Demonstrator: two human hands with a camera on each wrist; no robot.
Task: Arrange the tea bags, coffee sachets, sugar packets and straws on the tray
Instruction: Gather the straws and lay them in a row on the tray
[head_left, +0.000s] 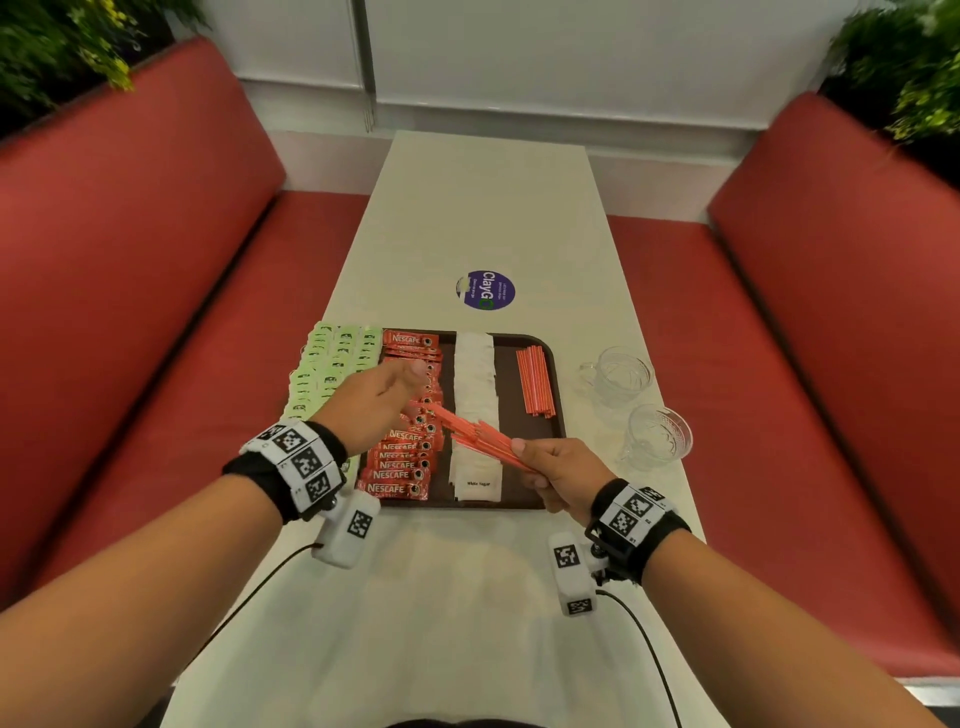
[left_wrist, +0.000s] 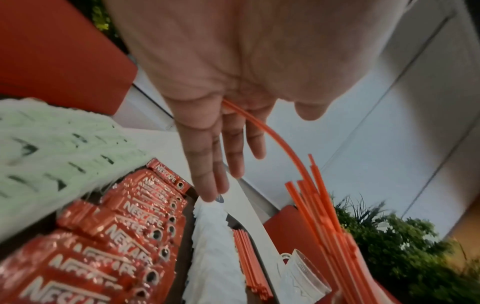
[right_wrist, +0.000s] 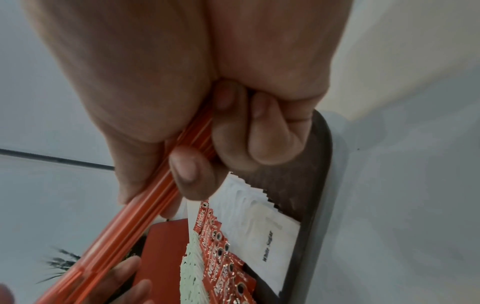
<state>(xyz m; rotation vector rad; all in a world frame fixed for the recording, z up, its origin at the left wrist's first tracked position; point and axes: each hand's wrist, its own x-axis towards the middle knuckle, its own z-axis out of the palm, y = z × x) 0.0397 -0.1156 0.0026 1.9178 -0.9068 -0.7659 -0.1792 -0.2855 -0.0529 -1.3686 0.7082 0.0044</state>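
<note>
I am at the straw step. My right hand (head_left: 550, 475) grips a bundle of orange straws (head_left: 467, 434) at its near end, with the fingers curled around it, above the tray (head_left: 556, 410). My left hand (head_left: 376, 400) holds one straw that bends out of the bundle; its other fingers are stretched and relaxed. On the tray, from the left edge of the worktop (head_left: 488, 218) to the right, lie the green tea bags (head_left: 324, 369), the red coffee sachets (head_left: 405, 462), the white sugar packets (head_left: 475, 395) and a neat row of straws (head_left: 535, 382). Next, I think, I must align the bundle and lay it beside that row, in the free near-right corner of the tray.
</note>
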